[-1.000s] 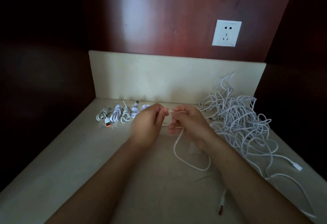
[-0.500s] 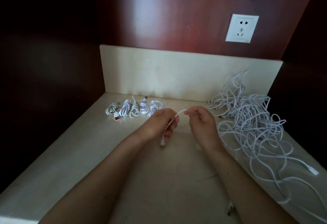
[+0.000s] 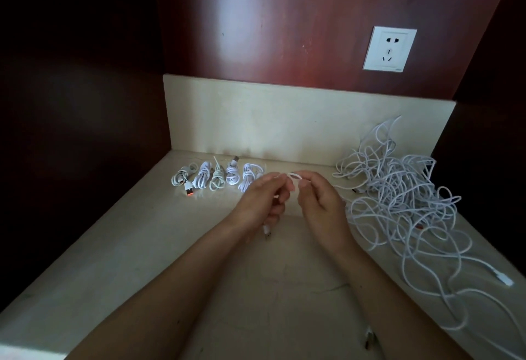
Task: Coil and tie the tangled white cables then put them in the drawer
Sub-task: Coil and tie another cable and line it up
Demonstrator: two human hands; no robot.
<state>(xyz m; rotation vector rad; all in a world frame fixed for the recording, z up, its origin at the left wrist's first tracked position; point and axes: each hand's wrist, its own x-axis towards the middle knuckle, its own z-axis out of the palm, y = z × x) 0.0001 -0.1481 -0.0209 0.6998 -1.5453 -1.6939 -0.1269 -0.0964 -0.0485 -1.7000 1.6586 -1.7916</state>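
Above the middle of the cream countertop [image 3: 119, 260], both my hands hold one white cable [image 3: 294, 175]. My left hand [image 3: 262, 203] grips it, and its plug end [image 3: 267, 230] hangs below that palm. My right hand [image 3: 318, 200] pinches the short arc of cable that spans between the two hands. A big tangled heap of white cables [image 3: 398, 197] lies to the right, reaching the back panel. Several coiled, tied cables [image 3: 219, 179] sit in a row at the back left. No drawer is in view.
A white wall socket [image 3: 390, 52] is set in the red-brown wooden wall above the cream backsplash [image 3: 284, 123]. Dark wooden side panels close in left and right. Loose plug ends lie at the front right [image 3: 502, 280] and near my right forearm [image 3: 368, 338].
The long loop that hung below my hands a second ago has been drawn up. Only a short arc spans between them, and the plug end dangles under my left hand.
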